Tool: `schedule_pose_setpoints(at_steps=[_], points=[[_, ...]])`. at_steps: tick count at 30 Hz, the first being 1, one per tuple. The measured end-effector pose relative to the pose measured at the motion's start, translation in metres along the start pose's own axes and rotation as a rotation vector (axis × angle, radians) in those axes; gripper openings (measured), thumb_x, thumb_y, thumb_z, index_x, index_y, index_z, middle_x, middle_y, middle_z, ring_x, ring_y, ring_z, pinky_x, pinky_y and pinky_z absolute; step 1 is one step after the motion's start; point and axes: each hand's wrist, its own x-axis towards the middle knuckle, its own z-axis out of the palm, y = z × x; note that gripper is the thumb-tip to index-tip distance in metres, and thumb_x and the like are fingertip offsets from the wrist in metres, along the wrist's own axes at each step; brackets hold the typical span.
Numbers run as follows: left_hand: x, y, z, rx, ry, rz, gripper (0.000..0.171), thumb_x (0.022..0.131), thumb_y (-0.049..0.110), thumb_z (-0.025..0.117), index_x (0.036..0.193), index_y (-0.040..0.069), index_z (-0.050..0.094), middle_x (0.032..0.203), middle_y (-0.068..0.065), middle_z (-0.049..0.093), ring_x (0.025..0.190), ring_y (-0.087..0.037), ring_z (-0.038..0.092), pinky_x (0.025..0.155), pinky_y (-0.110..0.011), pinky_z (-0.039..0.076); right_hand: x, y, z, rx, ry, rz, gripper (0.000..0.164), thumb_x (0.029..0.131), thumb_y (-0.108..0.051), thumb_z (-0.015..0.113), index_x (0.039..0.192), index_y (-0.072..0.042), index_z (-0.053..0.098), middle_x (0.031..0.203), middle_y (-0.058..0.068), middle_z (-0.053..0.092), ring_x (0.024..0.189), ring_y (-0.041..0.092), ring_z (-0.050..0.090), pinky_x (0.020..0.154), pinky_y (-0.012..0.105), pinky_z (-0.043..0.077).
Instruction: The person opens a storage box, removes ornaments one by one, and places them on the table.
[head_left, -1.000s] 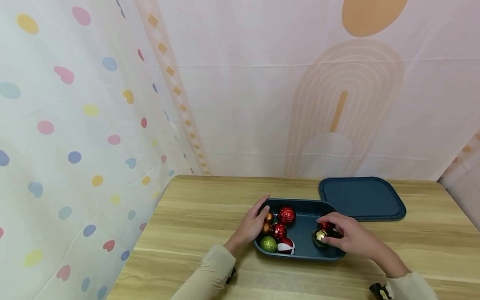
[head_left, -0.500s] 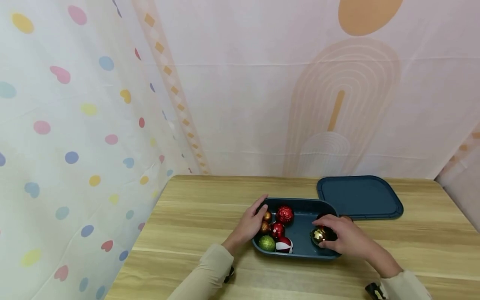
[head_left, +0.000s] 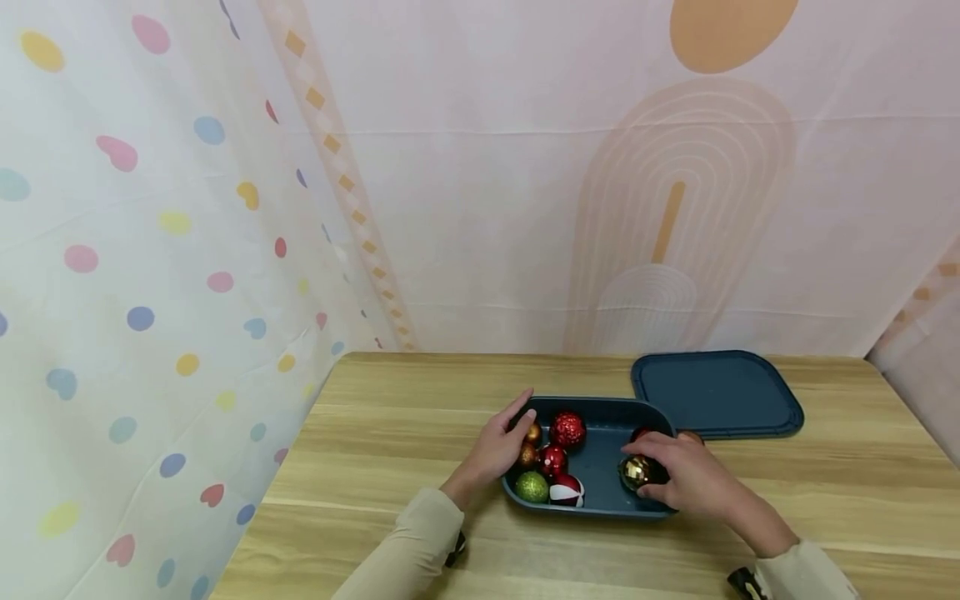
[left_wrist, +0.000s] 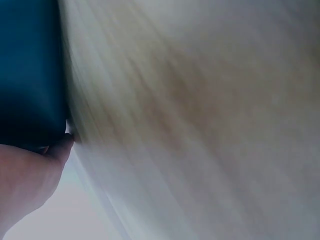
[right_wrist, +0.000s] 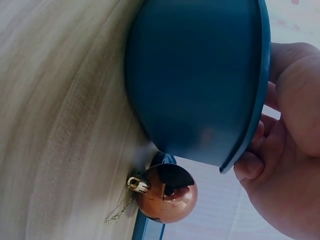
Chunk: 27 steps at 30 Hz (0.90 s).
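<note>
A dark blue oblong bin [head_left: 600,508] stands on the wooden table. My left hand [head_left: 493,450] grips its left end, thumb over the rim. Inside, near that hand, lie a red glittery ornament [head_left: 567,428], a shiny red one [head_left: 554,459], a green glittery one [head_left: 532,487], a red-and-white one [head_left: 567,491] and copper-coloured ones [head_left: 528,455]. At the right end my right hand [head_left: 693,477] has fingers and thumb curved round a shiny gold ball ornament [head_left: 636,472]. A red ornament [head_left: 640,433] is mostly hidden behind it. Fingertips [right_wrist: 248,165] show by the rim in the right wrist view.
A flat blue lid [head_left: 716,393] lies on the table [head_left: 405,433] behind the bin to the right. A shiny copper ball ornament [right_wrist: 167,193] with a cord sits outside the bin, close to the lid. Patterned curtains [head_left: 487,208] hang behind the table.
The right thumb has lowered and the fingers spread wider round the gold ball ornament, which stays in place. The copper ball ornament beside the lid has come into sight. The left hand keeps its grip.
</note>
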Motion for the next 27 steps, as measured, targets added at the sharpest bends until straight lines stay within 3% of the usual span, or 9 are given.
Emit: schedule_pose_setpoints(at_steps=[6,18,27], points=[[0.0019,-0.0020,-0.0013,-0.040,-0.008,-0.002,0.054,0.104,0.047,0.044,0.154,0.028,0.037,0.159,0.006,0.033,0.149,-0.026,0.024,0.121,-0.053,0.018,0.0002,0.0000,0.0013,-0.033,0.005,-0.013,0.048,0.075,-0.020,0.086,0.118,-0.010,0.070,0.112,0.003,0.069,0.095,0.018,0.066,0.075,0.039,0.041],[0.0017,-0.0040,-0.0001,-0.031,-0.019,0.005,0.051,0.106,0.045,0.040,0.154,0.030,0.036,0.161,0.005,0.030,0.150,-0.026,0.022,0.120,-0.056,0.017,0.0000,-0.0007,0.0038,-0.073,0.017,-0.003,0.041,0.076,-0.019,0.086,0.114,-0.013,0.073,0.108,-0.001,0.069,0.094,0.016,0.066,0.074,0.035,0.039],[0.0008,0.0016,0.0022,0.001,-0.011,-0.012,0.052,0.105,0.050,0.039,0.154,0.034,0.035,0.160,0.008,0.031,0.149,-0.024,0.024,0.120,-0.055,0.020,-0.0024,0.0026,-0.0002,0.002,0.036,0.004,0.037,0.081,-0.020,0.082,0.116,-0.013,0.071,0.111,-0.001,0.069,0.096,0.018,0.066,0.078,0.040,0.042]])
